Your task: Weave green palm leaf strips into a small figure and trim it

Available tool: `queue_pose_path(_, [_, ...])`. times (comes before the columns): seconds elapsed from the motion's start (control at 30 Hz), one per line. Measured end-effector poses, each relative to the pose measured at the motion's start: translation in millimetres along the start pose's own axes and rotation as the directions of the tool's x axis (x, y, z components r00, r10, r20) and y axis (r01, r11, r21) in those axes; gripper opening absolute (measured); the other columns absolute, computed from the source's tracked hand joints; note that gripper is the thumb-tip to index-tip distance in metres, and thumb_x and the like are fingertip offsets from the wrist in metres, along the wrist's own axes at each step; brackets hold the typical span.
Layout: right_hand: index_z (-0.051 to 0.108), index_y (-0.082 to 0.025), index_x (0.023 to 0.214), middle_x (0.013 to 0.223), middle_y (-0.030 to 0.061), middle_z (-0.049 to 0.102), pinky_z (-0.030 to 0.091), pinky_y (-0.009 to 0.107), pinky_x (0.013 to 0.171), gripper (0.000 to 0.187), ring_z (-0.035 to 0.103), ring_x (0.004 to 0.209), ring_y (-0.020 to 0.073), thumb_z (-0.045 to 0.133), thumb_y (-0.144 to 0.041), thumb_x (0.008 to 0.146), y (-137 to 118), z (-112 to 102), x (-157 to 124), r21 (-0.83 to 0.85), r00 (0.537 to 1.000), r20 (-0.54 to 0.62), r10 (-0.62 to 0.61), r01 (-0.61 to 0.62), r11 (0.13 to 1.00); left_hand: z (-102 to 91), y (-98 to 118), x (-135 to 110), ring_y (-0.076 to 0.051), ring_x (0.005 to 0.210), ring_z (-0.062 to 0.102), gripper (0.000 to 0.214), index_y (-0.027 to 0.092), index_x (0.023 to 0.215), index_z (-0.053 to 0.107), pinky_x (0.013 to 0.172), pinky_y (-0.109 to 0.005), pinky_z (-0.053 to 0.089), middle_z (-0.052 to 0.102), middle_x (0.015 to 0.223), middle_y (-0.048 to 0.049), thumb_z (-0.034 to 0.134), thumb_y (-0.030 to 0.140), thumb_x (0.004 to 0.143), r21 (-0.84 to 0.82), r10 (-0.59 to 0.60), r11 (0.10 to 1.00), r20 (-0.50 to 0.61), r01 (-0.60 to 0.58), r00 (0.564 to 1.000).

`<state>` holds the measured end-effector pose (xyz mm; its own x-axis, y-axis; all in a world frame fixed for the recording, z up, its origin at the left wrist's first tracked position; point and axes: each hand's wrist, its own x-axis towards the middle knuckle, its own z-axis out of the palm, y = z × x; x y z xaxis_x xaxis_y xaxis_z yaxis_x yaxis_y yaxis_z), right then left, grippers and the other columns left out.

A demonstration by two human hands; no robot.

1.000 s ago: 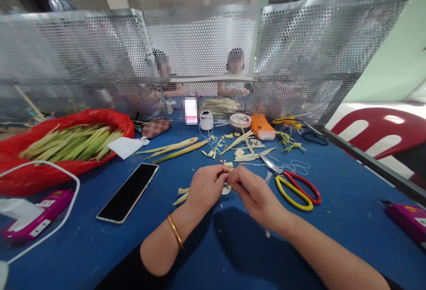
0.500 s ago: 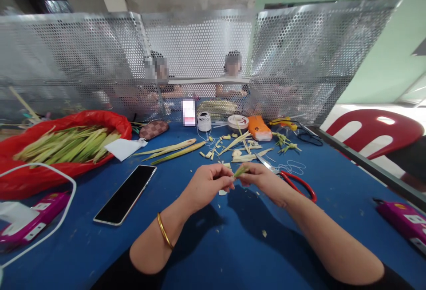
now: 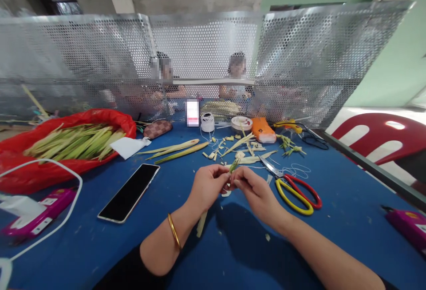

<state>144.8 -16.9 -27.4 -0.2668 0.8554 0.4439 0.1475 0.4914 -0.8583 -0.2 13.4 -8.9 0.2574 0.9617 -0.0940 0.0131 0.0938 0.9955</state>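
Above the middle of the blue table, my left hand (image 3: 209, 187) is closed in a pinch on a small green husk piece (image 3: 234, 164), whose tip sticks up between the fingers. My right hand (image 3: 253, 188) meets it from the other side, thumb and fingers pinched at the same piece; the fingertips nearly touch and hide its lower part. A pale husk strip (image 3: 201, 224) hangs below my left palm. Right of my right hand lie scissors (image 3: 294, 191) with one red and one yellow handle, their blades pointing away toward husk scraps (image 3: 248, 159).
A red bag (image 3: 128, 123) of husk leaves stands left, near a phone (image 3: 129, 193) and a purple power strip (image 3: 49, 212). A string spool (image 3: 207, 122), tape roll (image 3: 241, 123) and orange packet (image 3: 262, 130) line the back, before a perforated metal screen (image 3: 206, 37). Two people sit behind it.
The green piece has turned from lying slantwise to pointing up and away. My right hand has moved slightly left and curled in. The pale strip now shows below my left hand.
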Motion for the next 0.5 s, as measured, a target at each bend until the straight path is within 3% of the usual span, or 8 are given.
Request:
queue_pose_path(0.2, [0.046, -0.022, 0.081, 0.075, -0.0004, 0.055, 0.044, 0.028, 0.067, 0.017, 0.052, 0.07, 0.0139, 0.042, -0.027, 0.096, 3, -3, 1, -0.044, 0.996, 0.05, 0.072, -0.07, 0.997, 0.7, -6, 4, -0.011, 0.05, 0.059, 0.006, 0.013, 0.074, 0.065, 0.045, -0.018, 0.043, 0.063, 0.056, -0.001, 0.066, 0.018, 0.07, -0.095, -0.144, 0.985, 0.015, 0.145, 0.989])
queue_pose_path(0.33, [0.047, -0.022, 0.079, 0.066, -0.0031, 0.056, 0.045, 0.027, 0.065, 0.015, 0.055, 0.063, 0.0133, 0.046, -0.028, 0.094, 6, -8, 5, -0.023, 0.983, -0.038, 0.177, -0.178, 0.984, -4.9, -4, 5, -0.015, 0.067, 0.066, 0.021, 0.014, 0.086, 0.065, 0.048, -0.019, 0.046, 0.068, 0.075, -0.0047, 0.073, 0.019, 0.068, -0.259, -0.332, 0.893, 0.173, 0.368, 0.927])
queue_pose_path(0.5, [0.059, -0.022, 0.085, 0.065, -0.0015, 0.061, 0.045, 0.027, 0.064, 0.013, 0.058, 0.063, 0.0149, 0.05, -0.028, 0.091, 7, -12, 5, -0.151, 0.983, -0.028, 0.181, -0.183, 0.971, -9.6, 1, 5, -0.013, 0.069, 0.065, 0.02, 0.013, 0.087, 0.065, 0.056, -0.021, 0.051, 0.068, 0.081, -0.0049, 0.074, 0.016, 0.07, -0.378, -0.403, 0.812, 0.188, 0.444, 0.896])
